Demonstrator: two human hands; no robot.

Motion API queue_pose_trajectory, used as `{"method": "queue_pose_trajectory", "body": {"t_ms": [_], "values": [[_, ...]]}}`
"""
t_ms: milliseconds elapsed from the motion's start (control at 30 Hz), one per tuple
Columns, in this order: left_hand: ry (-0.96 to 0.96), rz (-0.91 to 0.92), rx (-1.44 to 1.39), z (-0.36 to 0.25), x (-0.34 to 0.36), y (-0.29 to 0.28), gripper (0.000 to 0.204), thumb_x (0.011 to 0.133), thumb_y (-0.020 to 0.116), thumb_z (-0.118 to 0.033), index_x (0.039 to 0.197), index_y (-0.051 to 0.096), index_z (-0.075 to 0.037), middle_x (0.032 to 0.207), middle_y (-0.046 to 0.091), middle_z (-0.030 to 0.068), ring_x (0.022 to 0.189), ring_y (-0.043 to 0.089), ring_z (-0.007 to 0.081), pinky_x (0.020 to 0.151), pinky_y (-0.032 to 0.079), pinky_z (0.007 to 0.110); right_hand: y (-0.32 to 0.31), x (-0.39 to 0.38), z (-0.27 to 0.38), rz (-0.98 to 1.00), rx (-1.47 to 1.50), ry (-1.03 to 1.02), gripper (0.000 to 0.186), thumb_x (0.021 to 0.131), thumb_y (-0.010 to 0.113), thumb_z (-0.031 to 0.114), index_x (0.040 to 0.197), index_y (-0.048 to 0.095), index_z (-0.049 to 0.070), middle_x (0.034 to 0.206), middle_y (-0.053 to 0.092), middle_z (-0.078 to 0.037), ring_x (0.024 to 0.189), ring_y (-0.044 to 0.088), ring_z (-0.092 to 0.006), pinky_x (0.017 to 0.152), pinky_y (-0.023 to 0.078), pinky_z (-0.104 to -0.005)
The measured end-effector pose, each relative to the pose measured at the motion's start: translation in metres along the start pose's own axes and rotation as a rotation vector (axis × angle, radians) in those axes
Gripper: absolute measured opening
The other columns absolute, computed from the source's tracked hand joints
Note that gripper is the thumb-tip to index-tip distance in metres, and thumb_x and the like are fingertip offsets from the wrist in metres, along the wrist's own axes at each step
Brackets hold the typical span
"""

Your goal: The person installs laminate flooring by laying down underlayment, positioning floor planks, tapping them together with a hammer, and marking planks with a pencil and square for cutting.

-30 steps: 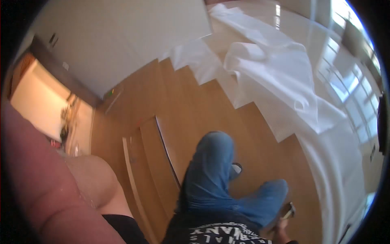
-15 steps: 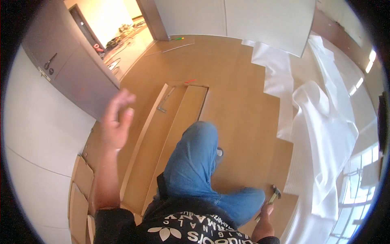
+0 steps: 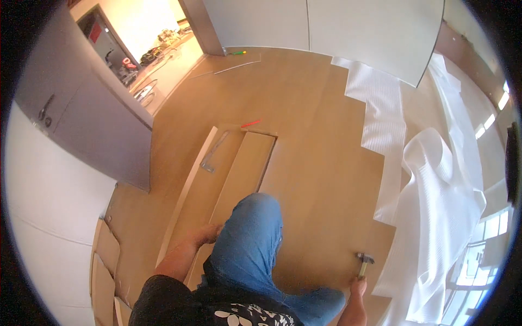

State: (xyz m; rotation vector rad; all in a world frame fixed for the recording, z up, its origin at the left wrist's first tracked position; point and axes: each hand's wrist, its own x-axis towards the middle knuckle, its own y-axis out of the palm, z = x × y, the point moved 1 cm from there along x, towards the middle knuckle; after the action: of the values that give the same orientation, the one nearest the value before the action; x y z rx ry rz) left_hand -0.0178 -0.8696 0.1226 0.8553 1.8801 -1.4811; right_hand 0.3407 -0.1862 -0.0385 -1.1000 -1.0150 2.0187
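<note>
My right hand (image 3: 358, 286), low at the right, is wrapped round the handle of a hammer (image 3: 365, 258), whose dark head points up and away from me over the wood floor. My left hand (image 3: 209, 233) is down beside my bent left knee, over the stack of wood planks (image 3: 244, 158) in a shallow open carton (image 3: 187, 190). Its fingers are hidden behind the knee, so their grip does not show. A bent flat metal bar (image 3: 208, 164) lies on the planks. Just past their far end is a thin red stick-like thing (image 3: 251, 124).
White ribbed underlay (image 3: 435, 217) lies bunched along the right, beside the stepped edge of the laid floor (image 3: 321, 163). A grey door (image 3: 81, 92) stands open at the left. Cut board pieces (image 3: 106, 247) lean by the left wall. Tools and cables (image 3: 157, 54) lie beyond the doorway.
My left hand has dropped from its raised, open pose to beside my knee at the planks. My right hand still holds the hammer, its head now more upright. The view has shifted slightly.
</note>
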Motion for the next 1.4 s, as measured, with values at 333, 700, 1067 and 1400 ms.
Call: {"method": "queue_pose_trajectory", "body": {"t_ms": [333,700,1067,1400], "values": [[0.197,-0.193,-0.015,-0.095,0.252,-0.129,0.052,0.099,0.063,-0.03,0.143,0.054,-0.003,0.135,0.063,0.0288,0.124,0.062,0.0444,0.101,0.051,0.053,-0.078,-0.082,0.042,-0.038,-0.193,0.188,0.037,0.086,0.073,0.017,0.117,0.066,-0.002,0.127,0.06,-0.026,0.124,0.055,-0.0418,0.108,0.046,-0.0473],[0.187,-0.034,-0.001,-0.184,0.41,-0.26,0.035,0.095,0.072,-0.024,0.12,0.063,-0.001,0.127,0.062,0.0276,0.116,0.062,0.0451,0.099,0.052,0.052,-0.158,0.09,0.371,-0.117,-0.159,-0.319,0.028,0.088,0.07,0.015,0.11,0.065,-0.002,0.123,0.06,-0.028,0.118,0.057,-0.046,0.103,0.047,-0.0511],[-0.086,-0.243,-0.294,-0.218,0.431,-0.271,0.034,0.103,0.051,-0.015,0.13,0.06,0.002,0.129,0.057,0.034,0.117,0.059,0.0501,0.099,0.052,0.054,0.047,0.524,0.88,0.088,-0.531,-0.703,0.06,0.102,0.058,0.04,0.15,0.047,0.005,0.163,0.038,-0.018,0.151,0.033,-0.0377,0.123,0.028,-0.0509],[0.183,0.537,-0.324,-0.317,0.616,-0.436,0.061,0.091,0.072,-0.057,0.118,0.064,-0.003,0.114,0.069,0.0156,0.107,0.065,0.0285,0.094,0.053,0.044,0.159,0.672,1.027,-0.094,-0.402,-0.635,0.076,0.1,0.054,0.047,0.16,0.033,0.004,0.171,0.024,-0.014,0.158,0.017,-0.0335,0.128,0.011,-0.0564]]}}
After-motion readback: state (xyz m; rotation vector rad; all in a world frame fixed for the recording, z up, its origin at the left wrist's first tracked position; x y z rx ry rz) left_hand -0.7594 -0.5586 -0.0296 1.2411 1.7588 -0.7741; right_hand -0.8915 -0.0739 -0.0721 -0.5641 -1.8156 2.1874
